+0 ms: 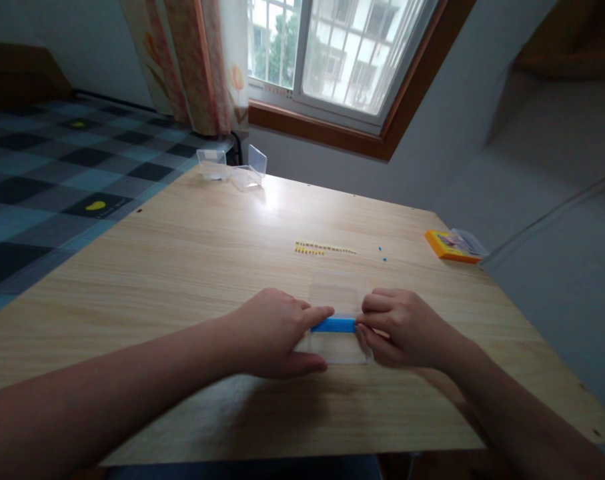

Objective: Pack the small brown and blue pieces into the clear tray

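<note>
A clear plastic box point(338, 349) lies on the table with its lid point(333, 291) folded back flat on the far side. Along the box's far side runs a row of small blue pieces point(339, 325). My left hand point(279, 333) grips the box from the left, index finger over the row's left end and thumb at the near edge. At the row's right end, my right hand point(399, 327) is closed in a pinch by the box's right wall; whatever lies between its fingertips is hidden.
Small yellow pieces point(309, 248) lie in lines beyond the box. Two tiny blue pieces point(385, 259) sit to their right. An orange-yellow box point(445, 248) rests at the table's right edge. Two open clear cases point(247, 176) stand at the far left corner, near the bed point(72, 180).
</note>
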The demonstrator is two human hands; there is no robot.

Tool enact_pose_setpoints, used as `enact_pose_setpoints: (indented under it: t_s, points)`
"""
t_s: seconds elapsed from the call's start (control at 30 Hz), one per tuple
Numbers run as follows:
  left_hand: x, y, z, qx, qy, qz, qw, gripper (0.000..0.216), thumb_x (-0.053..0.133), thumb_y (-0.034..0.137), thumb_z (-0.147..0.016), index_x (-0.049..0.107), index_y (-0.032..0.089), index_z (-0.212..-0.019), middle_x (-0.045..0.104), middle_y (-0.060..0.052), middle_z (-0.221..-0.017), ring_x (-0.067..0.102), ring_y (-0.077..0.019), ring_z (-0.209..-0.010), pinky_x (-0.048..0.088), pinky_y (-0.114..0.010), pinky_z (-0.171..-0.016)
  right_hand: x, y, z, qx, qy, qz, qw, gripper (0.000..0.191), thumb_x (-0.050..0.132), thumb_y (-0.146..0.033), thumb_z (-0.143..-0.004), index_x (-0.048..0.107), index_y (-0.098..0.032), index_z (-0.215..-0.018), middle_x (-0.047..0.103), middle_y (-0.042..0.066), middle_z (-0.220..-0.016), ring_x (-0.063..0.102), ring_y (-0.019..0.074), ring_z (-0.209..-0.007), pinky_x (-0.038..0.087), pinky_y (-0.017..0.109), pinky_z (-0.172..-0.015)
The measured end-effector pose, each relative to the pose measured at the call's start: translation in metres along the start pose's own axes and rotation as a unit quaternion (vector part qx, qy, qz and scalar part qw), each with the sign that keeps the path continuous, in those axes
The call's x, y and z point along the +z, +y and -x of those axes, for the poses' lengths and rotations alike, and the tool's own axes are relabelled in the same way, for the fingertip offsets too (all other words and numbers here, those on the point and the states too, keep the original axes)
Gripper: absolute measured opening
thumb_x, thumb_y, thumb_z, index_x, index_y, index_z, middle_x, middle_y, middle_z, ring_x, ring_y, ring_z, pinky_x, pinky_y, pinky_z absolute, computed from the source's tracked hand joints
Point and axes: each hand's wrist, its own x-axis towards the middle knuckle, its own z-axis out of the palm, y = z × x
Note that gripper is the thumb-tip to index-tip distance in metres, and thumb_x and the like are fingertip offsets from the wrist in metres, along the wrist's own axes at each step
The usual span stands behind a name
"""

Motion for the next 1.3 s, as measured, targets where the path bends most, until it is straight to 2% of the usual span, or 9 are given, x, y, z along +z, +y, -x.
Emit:
enact_pose_setpoints:
  t_s: [0.4, 0.6, 1.03, 1.1, 1.2, 1.3]
  points:
    - [0.002, -0.001, 0.000, 0.003, 0.015, 0.008, 1.000, 0.072, 0.071, 0.062, -0.086, 0.061, 0.017, -0.142, 0.079, -0.009, -0.094, 0.075, -0.0303, -0.076, 0.052, -0.037, -0.061, -0.001, 0.003, -0.001, 0.008, 0.000, -0.040, 0.999, 0.029, 0.052, -0.018, -0.096, 0.069, -0.018, -0.073, 0.060, 0.003, -0.073, 0.049, 0.0150, -0.066, 0.033, 0.032, -0.062]
    - [0.001, 0.000, 0.000, -0.004, 0.004, 0.006, 1.000, 0.072, 0.069, 0.063, -0.086, 0.061, 0.018, -0.142, 0.079, -0.009, -0.095, 0.075, -0.0299, -0.077, 0.052, -0.036, -0.061, 0.001, 0.004, 0.001, 0.010, 0.002, -0.051, 0.999, 0.028, 0.053, -0.018, -0.096, 0.071, -0.017, -0.075, 0.060, 0.003, -0.073, 0.049, 0.0152, -0.067, 0.033, 0.032, -0.062]
    - [0.003, -0.002, 0.001, 0.002, 0.011, 0.015, 1.000, 0.071, 0.069, 0.062, -0.087, 0.061, 0.018, -0.142, 0.079, -0.009, -0.096, 0.075, -0.0305, -0.078, 0.052, -0.036, -0.062, -0.002, 0.005, 0.001, -0.013, 0.014, -0.047, 0.999, 0.027, 0.053, -0.018, -0.098, 0.074, -0.018, -0.081, 0.063, 0.004, -0.074, 0.052, 0.0157, -0.067, 0.035, 0.032, -0.062]
    - [0.003, -0.002, 0.001, 0.001, 0.010, 0.016, 1.000, 0.072, 0.069, 0.062, -0.087, 0.060, 0.018, -0.143, 0.079, -0.009, -0.097, 0.076, -0.0302, -0.079, 0.052, -0.036, -0.063, -0.003, 0.007, 0.002, -0.030, 0.048, -0.045, 0.997, 0.026, 0.054, -0.018, -0.098, 0.075, -0.018, -0.083, 0.065, 0.005, -0.076, 0.053, 0.0162, -0.067, 0.037, 0.032, -0.062]
    - [0.003, -0.002, 0.000, -0.004, 0.001, 0.018, 1.000, 0.073, 0.069, 0.062, -0.087, 0.059, 0.018, -0.145, 0.080, -0.010, -0.102, 0.077, -0.0303, -0.083, 0.054, -0.036, -0.066, -0.002, 0.018, 0.004, -0.035, 0.165, -0.035, 0.985, 0.020, 0.058, -0.016, -0.096, 0.076, -0.018, -0.087, 0.066, 0.005, -0.077, 0.055, 0.0179, -0.070, 0.043, 0.034, -0.067]
    - [0.003, -0.002, 0.000, -0.005, -0.011, 0.019, 1.000, 0.073, 0.067, 0.061, -0.088, 0.057, 0.017, -0.146, 0.079, -0.011, -0.105, 0.077, -0.0308, -0.086, 0.055, -0.037, -0.069, 0.004, 0.041, 0.009, 0.036, 0.308, -0.022, 0.950, 0.019, 0.060, -0.017, -0.094, 0.078, -0.021, -0.089, 0.067, 0.005, -0.078, 0.058, 0.0206, -0.075, 0.047, 0.038, -0.072]
